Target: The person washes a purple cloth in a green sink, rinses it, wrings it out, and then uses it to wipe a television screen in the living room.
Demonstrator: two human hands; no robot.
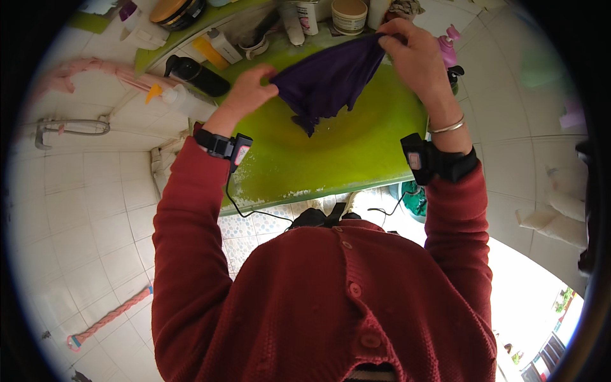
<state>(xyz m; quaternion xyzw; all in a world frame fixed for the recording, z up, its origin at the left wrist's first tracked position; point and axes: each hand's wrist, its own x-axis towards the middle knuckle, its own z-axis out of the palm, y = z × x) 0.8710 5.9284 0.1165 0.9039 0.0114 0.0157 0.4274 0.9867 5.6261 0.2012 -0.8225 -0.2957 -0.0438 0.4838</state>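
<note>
A dark purple cloth (329,79) hangs stretched between my two hands above a green washbasin counter (310,162). My left hand (250,90) pinches its left corner between thumb and fingers. Higher up, on the right, my right hand (413,57) pinches the other upper corner. The cloth's lower edge droops in uneven folds towards the basin's hollow and looks wet. Both wrists carry black straps with small devices, and a silver bangle (447,126) circles the right wrist.
Along the back stand a black bottle (198,75), a white mug (255,47), a tube (308,19) and a lidded jar (349,16). A clear bottle with an orange nozzle (188,100) is at left, a pink pump bottle (447,47) at right. Below, a bucket holds green fabric (414,200).
</note>
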